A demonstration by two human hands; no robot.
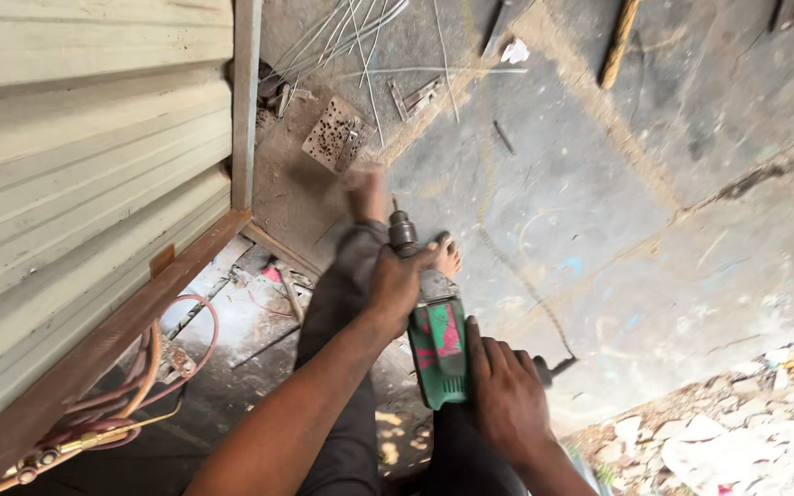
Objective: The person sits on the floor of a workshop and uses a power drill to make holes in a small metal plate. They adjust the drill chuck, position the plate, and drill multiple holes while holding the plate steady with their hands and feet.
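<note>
A green electric drill [439, 340] with red markings points away from me, its dark chuck [402, 232] aimed at the floor ahead. My left hand [395, 283] is wrapped around the front of the drill just behind the chuck. My right hand [505, 393] grips the rear handle. A black cord [555, 367] leaves the back of the drill. Below the drill are my dark trousers [342, 303] and bare feet [448, 257].
A corrugated metal sheet in a rusty frame [94, 349] stands at the left. Red and orange hoses with a brass fitting [130, 404] lie under it. Thin metal rods [351, 37], a perforated plate [335, 136] and rubble [737, 422] lie on the concrete floor.
</note>
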